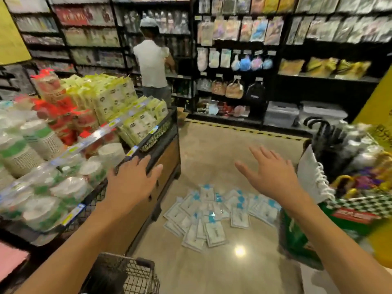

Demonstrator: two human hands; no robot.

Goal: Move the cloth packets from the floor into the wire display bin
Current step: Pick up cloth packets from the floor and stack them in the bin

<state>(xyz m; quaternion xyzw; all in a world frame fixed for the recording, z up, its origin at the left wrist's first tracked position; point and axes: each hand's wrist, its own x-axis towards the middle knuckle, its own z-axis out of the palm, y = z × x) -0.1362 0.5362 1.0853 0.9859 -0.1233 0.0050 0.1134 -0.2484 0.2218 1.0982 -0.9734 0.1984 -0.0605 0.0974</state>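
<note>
lying in a loose overlapping heap on the shop floor [212,145], the cloth packets [214,215] sit between a stocked display stand [165,158] and a crowded bin of goods [347,179] at the aisle's right edge. above them the left hand [131,179] rests flat on the stand's corner, fingers straight, while the right hand [269,175] hovers spread wide and holding nothing. a wire basket [135,274] shows at the bottom edge, and another person [151,62] faces the far shelves [286,49].
</note>
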